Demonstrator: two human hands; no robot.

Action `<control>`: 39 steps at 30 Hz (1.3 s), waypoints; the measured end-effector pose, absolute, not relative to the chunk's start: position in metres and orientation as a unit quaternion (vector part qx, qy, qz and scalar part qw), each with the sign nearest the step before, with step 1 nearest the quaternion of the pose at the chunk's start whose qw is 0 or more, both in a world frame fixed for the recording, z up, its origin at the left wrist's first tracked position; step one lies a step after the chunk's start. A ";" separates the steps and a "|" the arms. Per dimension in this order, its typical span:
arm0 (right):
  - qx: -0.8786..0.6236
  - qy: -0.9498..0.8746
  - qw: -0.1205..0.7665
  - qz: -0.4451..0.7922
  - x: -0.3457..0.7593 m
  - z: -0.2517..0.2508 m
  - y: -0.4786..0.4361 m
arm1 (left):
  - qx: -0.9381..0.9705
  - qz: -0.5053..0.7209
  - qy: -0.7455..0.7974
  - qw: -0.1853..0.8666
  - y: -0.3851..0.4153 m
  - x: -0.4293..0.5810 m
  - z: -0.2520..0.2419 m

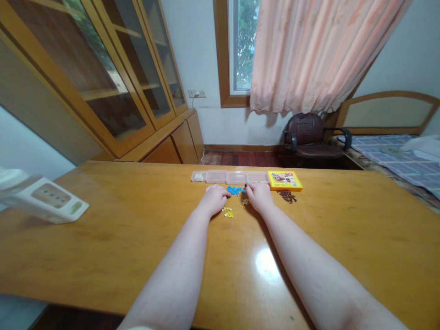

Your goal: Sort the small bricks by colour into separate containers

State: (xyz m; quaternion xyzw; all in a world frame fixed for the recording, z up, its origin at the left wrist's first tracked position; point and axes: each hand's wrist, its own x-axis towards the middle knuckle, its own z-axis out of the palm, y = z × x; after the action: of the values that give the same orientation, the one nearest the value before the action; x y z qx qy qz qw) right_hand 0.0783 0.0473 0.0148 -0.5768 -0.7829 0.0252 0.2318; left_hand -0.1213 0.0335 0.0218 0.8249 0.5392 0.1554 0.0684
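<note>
Left hand (216, 198) and right hand (259, 195) are flanking one blue pile (235, 190) near four clear trays (216, 177), any pinch unclear.

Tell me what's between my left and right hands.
In the head view, blue pieces lie between your left hand and right hand; tan pieces and yellow pieces sit nearer you.

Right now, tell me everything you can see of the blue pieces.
The blue pieces are small, bright and plastic-looking, lying in a loose cluster on the table between the left hand and the right hand, on the near side of the clear trays. Individual shapes and hand contact are too small to tell.
</note>
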 end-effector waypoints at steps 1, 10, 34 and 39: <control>-0.587 -0.773 0.240 0.022 0.079 0.015 0.048 | 0.829 0.155 0.534 0.069 0.034 -0.121 0.021; -0.555 -0.804 0.202 0.065 0.074 0.014 0.046 | 0.804 0.158 0.571 0.060 0.037 -0.124 0.015; -0.596 -0.776 0.200 0.054 0.077 0.015 0.047 | 0.804 0.163 0.568 0.063 0.031 -0.117 0.021; -0.541 -0.816 0.189 0.078 0.074 0.017 0.044 | 0.818 0.159 0.548 0.064 0.030 -0.116 0.021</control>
State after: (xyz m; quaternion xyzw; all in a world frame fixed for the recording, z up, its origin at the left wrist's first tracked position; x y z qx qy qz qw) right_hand 0.0740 0.0444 0.0166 -0.5411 -0.8157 0.0776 0.1893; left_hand -0.1158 0.0304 0.0211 0.8185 0.5484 0.1587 0.0642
